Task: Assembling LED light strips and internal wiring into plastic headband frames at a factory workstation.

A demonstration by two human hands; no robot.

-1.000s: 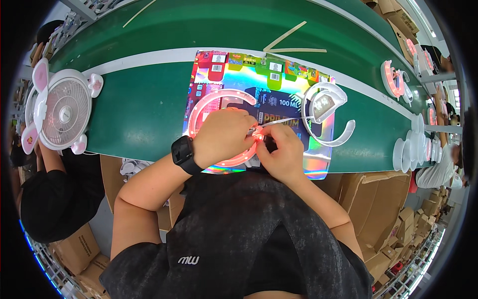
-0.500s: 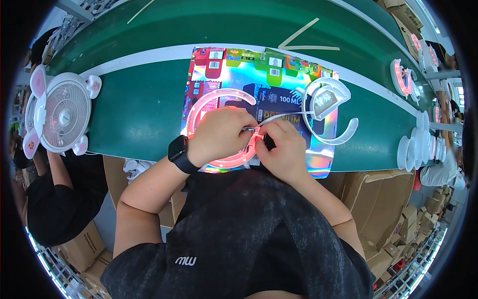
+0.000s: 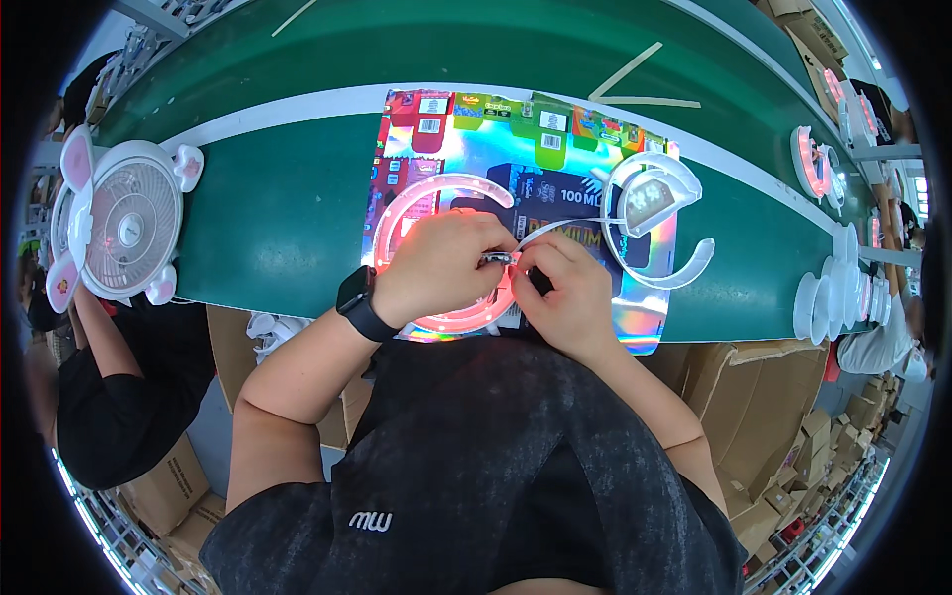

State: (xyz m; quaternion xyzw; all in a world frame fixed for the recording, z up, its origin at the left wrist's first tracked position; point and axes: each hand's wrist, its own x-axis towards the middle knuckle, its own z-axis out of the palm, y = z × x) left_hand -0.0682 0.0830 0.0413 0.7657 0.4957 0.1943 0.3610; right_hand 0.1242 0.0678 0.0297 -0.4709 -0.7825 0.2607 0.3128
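- Two hands meet at the near edge of the green conveyor belt [image 3: 278, 218], touching at the fingertips.
- The left hand [image 3: 436, 263], a black watch [image 3: 359, 305] on its wrist, lies on the one glowing pink ring [image 3: 421, 203]; its fingers are curled and pressed together, pinching a small dark part [image 3: 496, 259] at the ring's near right side.
- The right hand [image 3: 570, 288] has its fingers bent and closed on the same small part from the right; a thin white wire [image 3: 565, 226] runs from there to the far right.
- The pink ring rests on one flat, shiny rainbow-coloured printed carton [image 3: 595, 149], in the middle of the belt.
- One white curved piece [image 3: 659, 213] with a clear insert lies on the carton, right of the hands.
- One white round fan [image 3: 124, 228] with pink ears sits at the belt's left end.
- At the far right: one more pink-lit piece [image 3: 811, 161] and a row of white parts [image 3: 843, 288], number unclear.
- Two pale sticks [image 3: 635, 84] lie far across the belt.
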